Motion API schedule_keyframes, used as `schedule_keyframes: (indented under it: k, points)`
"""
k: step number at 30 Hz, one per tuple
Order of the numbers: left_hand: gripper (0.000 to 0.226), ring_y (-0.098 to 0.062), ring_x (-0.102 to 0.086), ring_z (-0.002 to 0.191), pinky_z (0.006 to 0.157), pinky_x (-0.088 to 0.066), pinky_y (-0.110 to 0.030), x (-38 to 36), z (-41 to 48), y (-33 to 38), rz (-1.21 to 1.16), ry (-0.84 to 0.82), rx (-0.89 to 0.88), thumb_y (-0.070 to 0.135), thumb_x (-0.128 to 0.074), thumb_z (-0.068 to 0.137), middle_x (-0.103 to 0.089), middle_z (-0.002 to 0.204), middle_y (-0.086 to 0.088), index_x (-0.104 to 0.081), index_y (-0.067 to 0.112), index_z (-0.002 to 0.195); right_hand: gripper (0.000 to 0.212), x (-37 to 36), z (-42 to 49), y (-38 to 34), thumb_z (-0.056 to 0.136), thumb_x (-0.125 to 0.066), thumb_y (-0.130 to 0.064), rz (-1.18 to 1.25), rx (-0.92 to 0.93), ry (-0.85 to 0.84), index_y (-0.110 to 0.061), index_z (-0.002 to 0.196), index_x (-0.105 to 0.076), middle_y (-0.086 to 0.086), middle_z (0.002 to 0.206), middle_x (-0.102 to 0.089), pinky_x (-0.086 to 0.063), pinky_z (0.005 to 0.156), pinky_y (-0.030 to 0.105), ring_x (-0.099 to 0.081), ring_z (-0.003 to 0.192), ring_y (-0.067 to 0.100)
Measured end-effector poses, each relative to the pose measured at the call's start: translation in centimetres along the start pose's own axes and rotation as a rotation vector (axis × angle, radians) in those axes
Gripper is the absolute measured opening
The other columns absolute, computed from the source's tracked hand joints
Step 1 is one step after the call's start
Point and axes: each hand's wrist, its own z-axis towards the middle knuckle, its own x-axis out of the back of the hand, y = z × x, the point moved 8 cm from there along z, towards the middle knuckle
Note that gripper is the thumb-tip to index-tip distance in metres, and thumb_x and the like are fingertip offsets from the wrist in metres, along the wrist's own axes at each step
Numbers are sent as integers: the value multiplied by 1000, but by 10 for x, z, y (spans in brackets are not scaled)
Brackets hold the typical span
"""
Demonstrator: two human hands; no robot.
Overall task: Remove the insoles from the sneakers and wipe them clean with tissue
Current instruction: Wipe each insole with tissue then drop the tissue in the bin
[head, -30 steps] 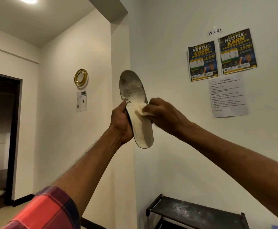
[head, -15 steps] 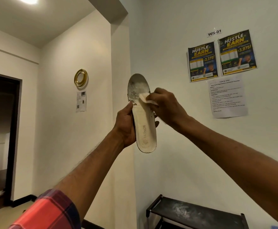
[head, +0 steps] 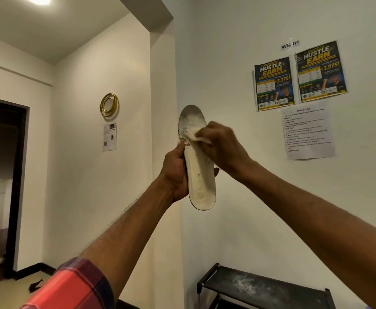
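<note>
A worn white insole (head: 201,186) is held upright in front of me, toe end up and grey with dirt, the word FASHION printed near its heel. My left hand (head: 175,172) grips its left edge around the middle. My right hand (head: 221,147) pinches a small wad of white tissue (head: 197,134) and presses it against the insole's upper part. No sneakers are in view.
A black shoe rack (head: 267,291) with a dusty top shelf stands low against the white wall on the right. Posters and a printed sheet hang above it. A dark doorway (head: 1,186) opens at the far left, and a small dark object (head: 36,286) lies on the floor.
My right hand with the tissue moved up the insole from its middle toward the toe end. Both hands and the insole sank slightly lower in view.
</note>
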Motion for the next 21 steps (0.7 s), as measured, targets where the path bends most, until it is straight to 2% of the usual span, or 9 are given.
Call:
schedule_keyframes:
  k: [2, 5, 9, 11, 13, 16, 17, 20, 21]
  points:
    - [59, -37, -66, 104, 92, -54, -53, -1, -1, -2, 8, 1, 15, 58, -33, 105, -69, 120, -18, -63, 16, 134, 11, -1, 1, 6, 89, -70, -9, -4, -49, 17, -1, 95, -73, 17, 89, -64, -58, 63, 41, -64, 74, 32]
    - [54, -33, -73, 93, 81, -61, -49, 1, 0, 1, 30, 6, -25, 54, -32, 106, -75, 106, -16, -62, 19, 135, 10, -17, -6, -26, 89, -69, -7, -37, 141, -117, 0, 94, -72, 18, 87, -63, -58, 61, 39, -64, 71, 32]
    - [58, -39, -63, 108, 98, -50, -56, 0, -1, -6, 38, 9, 32, 58, -36, 104, -69, 119, -19, -63, 17, 135, 15, 0, 3, 6, 91, -68, -13, -45, -75, 47, 0, 98, -72, 17, 91, -63, -58, 64, 42, -64, 76, 31]
    - [55, -39, -62, 110, 102, -47, -57, 1, -1, -7, 20, 3, 34, 57, -37, 104, -68, 120, -19, -62, 19, 135, 11, -10, 2, -13, 89, -69, -6, -58, 40, -63, 2, 96, -71, 19, 89, -62, -57, 63, 37, -64, 74, 33]
    - [53, -39, -63, 108, 99, -49, -56, 3, -1, -5, 30, -7, 23, 57, -37, 104, -69, 118, -19, -63, 20, 132, 12, -15, -2, -27, 88, -71, -6, -64, 147, -125, 1, 98, -71, 19, 90, -63, -58, 63, 38, -65, 75, 33]
    - [62, -40, -61, 112, 97, -49, -56, 6, -4, -9, 90, -11, 54, 60, -34, 103, -66, 122, -21, -61, 15, 137, 15, 1, 4, 4, 87, -73, -8, -48, -58, 38, -2, 101, -72, 17, 94, -64, -59, 66, 44, -64, 81, 31]
    - [63, -40, -62, 111, 97, -49, -56, 6, -5, -10, 97, -12, 62, 60, -34, 103, -67, 122, -21, -59, 15, 139, 15, 0, 5, 4, 87, -73, -8, -55, -69, 29, -2, 101, -72, 17, 93, -63, -58, 65, 45, -64, 80, 32]
    - [63, -36, -67, 100, 91, -52, -53, 6, -7, -8, 93, -18, 59, 60, -36, 103, -69, 115, -19, -57, 14, 141, 18, -12, 1, -21, 86, -74, -5, -77, 133, -99, 0, 103, -73, 18, 92, -64, -59, 63, 43, -65, 78, 33]
    - [65, -36, -66, 101, 91, -52, -53, 5, -8, -8, 96, -24, 64, 60, -35, 103, -68, 116, -19, -58, 13, 141, 18, -9, 2, -18, 86, -74, -5, -74, 108, -82, -1, 103, -73, 19, 93, -65, -60, 64, 43, -65, 79, 33]
